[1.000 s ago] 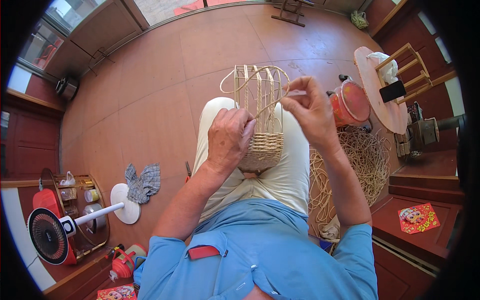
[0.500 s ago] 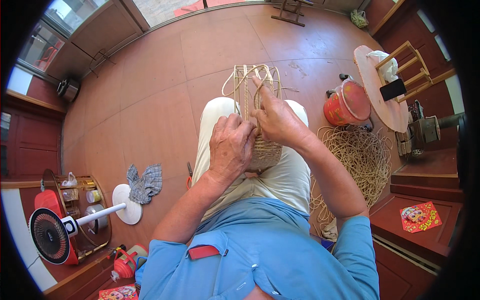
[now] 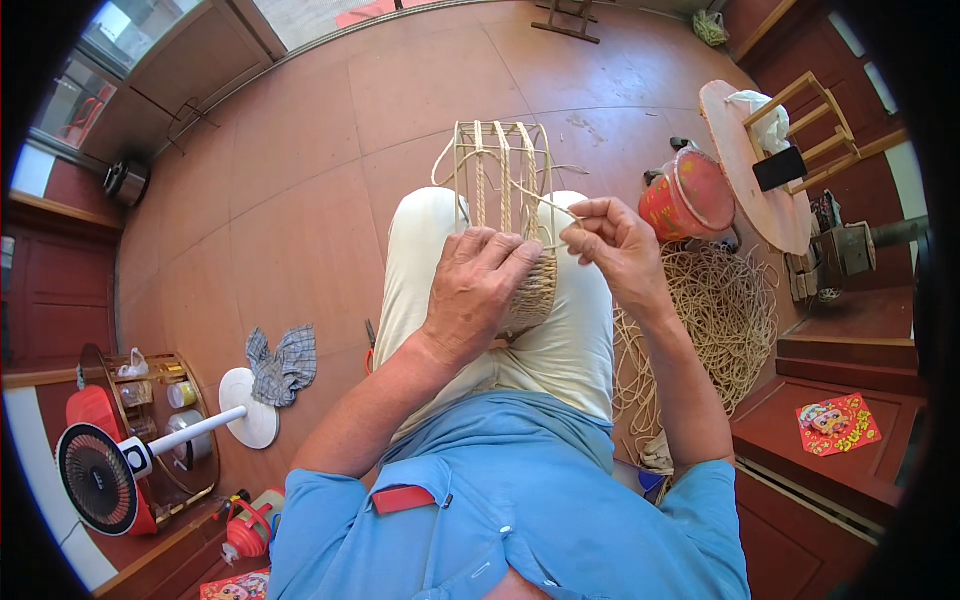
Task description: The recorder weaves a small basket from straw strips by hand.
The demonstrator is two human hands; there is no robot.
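Between my knees stands a partly woven basket [image 3: 538, 292], its wire frame [image 3: 548, 165] rising above the woven band. Several twisted strands [image 3: 503, 175] run lengthwise along the frame. My left hand [image 3: 475, 292] is closed over the basket's near left side, fingers pressed together at the top of the weave; its fingertips are partly hidden. Right of the frame, my right hand [image 3: 625, 255] pinches a thin tan cord [image 3: 545, 200] between thumb and fingers. That cord stretches from the frame to my fingertips.
A big heap of loose cord [image 3: 715, 320] lies on the floor at right, below a red bucket [image 3: 690, 200]. A round board [image 3: 740, 165] with a wooden stool stands beyond. At left are a fan [image 3: 100, 478], a checked cloth [image 3: 285, 365] and scissors [image 3: 370, 350] beside my leg.
My right hand has moved from over the frame out to the right, drawing the cord with it. The left hand remains on the basket. The view has shifted slightly.
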